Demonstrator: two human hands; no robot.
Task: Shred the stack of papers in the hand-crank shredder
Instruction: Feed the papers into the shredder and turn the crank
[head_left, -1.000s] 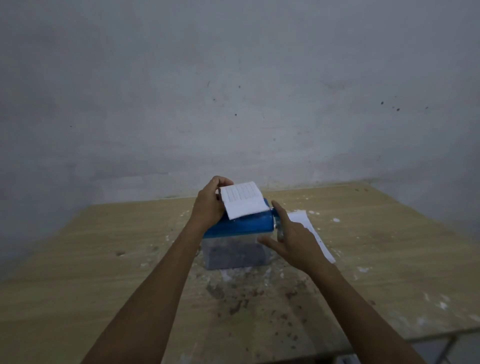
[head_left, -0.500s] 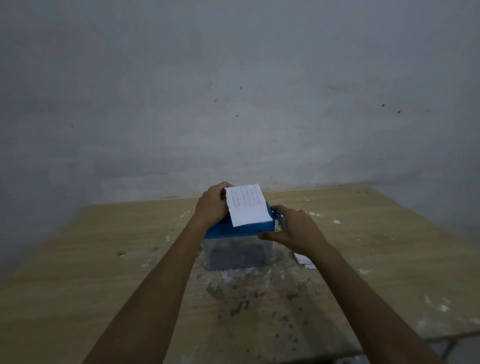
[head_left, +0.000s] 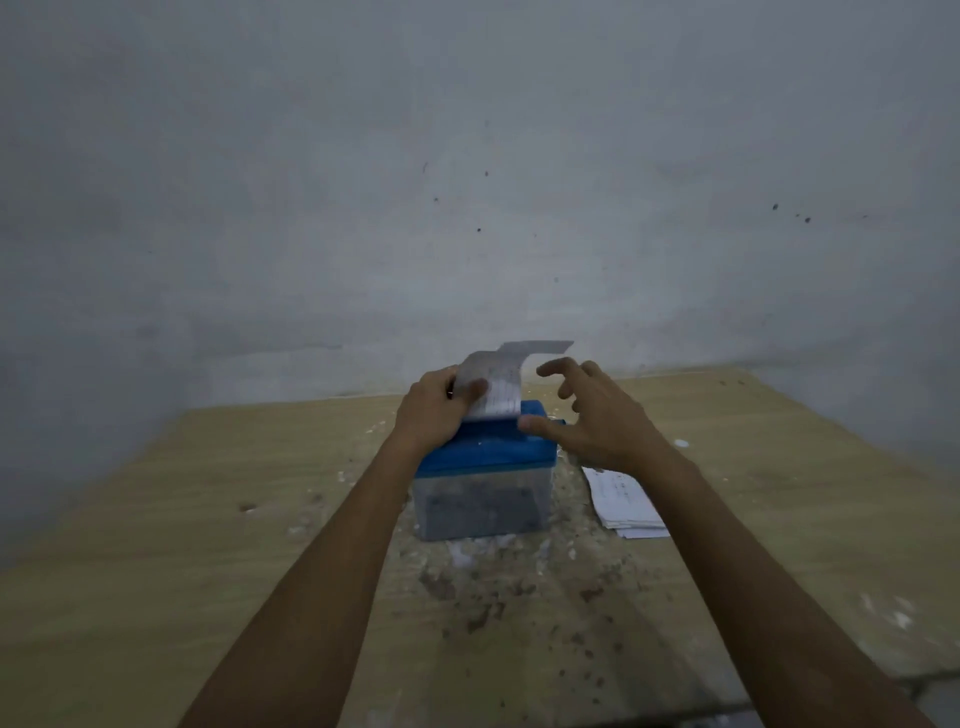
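Note:
A small hand-crank shredder (head_left: 483, 467) with a blue lid and a clear bin stands on the wooden table (head_left: 156, 519). My left hand (head_left: 434, 410) pinches a sheet of paper (head_left: 501, 387) that stands over the lid, its top edge curled back towards the wall. My right hand (head_left: 592, 415) hovers at the shredder's right end with fingers spread, the thumb near the paper's lower corner and holding nothing. The crank is hidden behind this hand. A stack of papers (head_left: 623, 501) lies flat on the table right of the shredder.
Paper scraps and dark specks litter the table in front of the shredder and around it. A grey wall stands close behind the table's far edge. The table's near right edge shows at the bottom right.
My right hand has let go of the shredder's right end and risen, fingers spread. The sheet has bent back at the top and stands more upright.

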